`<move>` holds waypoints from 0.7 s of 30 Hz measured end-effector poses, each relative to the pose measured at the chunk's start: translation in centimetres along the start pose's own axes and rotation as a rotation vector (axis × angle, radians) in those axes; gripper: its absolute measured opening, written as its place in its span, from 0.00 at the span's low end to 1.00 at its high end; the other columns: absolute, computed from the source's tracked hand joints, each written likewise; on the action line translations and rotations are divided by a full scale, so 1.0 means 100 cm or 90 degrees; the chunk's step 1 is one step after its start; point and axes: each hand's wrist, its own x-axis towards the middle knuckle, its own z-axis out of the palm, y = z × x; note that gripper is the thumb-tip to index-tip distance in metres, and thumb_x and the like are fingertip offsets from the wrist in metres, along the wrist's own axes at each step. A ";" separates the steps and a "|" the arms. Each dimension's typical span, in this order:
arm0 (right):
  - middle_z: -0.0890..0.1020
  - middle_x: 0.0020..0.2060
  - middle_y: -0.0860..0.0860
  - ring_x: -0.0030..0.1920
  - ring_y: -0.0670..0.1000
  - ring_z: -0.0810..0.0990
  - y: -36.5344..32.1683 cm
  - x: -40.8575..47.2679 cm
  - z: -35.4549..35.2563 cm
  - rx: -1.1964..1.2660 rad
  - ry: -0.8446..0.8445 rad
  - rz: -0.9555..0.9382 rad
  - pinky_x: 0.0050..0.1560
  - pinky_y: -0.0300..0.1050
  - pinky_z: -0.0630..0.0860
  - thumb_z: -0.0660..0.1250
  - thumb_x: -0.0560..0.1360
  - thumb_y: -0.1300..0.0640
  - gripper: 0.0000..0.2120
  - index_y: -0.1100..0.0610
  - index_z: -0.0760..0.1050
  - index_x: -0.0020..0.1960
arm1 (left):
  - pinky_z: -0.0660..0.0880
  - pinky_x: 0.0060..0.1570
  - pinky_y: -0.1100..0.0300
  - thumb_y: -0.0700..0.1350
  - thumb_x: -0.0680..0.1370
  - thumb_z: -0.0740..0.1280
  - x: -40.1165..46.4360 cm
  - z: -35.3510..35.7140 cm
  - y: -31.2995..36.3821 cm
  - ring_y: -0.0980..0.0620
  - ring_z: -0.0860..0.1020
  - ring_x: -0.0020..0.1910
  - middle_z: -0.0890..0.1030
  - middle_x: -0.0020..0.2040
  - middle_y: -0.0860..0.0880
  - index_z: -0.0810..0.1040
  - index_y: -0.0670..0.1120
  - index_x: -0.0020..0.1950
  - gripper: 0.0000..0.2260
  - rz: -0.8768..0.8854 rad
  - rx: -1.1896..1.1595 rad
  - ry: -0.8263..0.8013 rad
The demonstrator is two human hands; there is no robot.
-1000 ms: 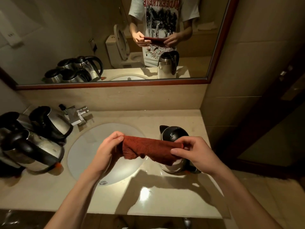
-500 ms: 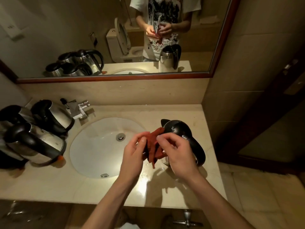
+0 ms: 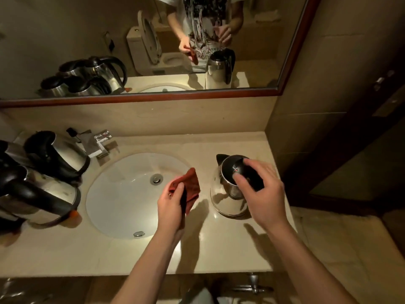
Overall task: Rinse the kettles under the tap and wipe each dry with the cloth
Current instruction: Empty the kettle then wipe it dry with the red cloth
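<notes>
The right hand (image 3: 262, 189) hides the kettle's (image 3: 225, 189) handle. Left-side kettles (image 3: 32, 189) are cut by the frame's edge. The faucet (image 3: 98, 142) is blurred.

Kettle (image 3: 228, 189), right of centre: polished steel body, mirror-bright; black plastic lid and handle, slightly glossy. Kettles (image 3: 43, 176) at left edge: same shiny steel with black plastic, one body smudged (spots or drips, cannot tell). Cloth (image 3: 189, 189): dark red, nubby terry weave, matt. Basin (image 3: 129, 194): white glazed ceramic, smooth, glossy. Drain plug (image 3: 156, 179) and tap (image 3: 99, 142): chromed metal. Countertop (image 3: 65, 249): pale polished stone, reflective. Mirror frame (image 3: 153, 96): reddish-brown wood, satin finish.
</notes>
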 end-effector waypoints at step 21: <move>0.70 0.63 0.27 0.62 0.20 0.67 0.040 0.032 -0.015 -0.178 -0.175 0.062 0.61 0.17 0.61 0.84 0.66 0.58 0.41 0.46 0.69 0.74 | 0.69 0.55 0.78 0.50 0.87 0.52 0.027 0.065 -0.089 0.54 0.64 0.77 0.66 0.73 0.60 0.59 0.52 0.80 0.21 -0.031 0.048 -0.092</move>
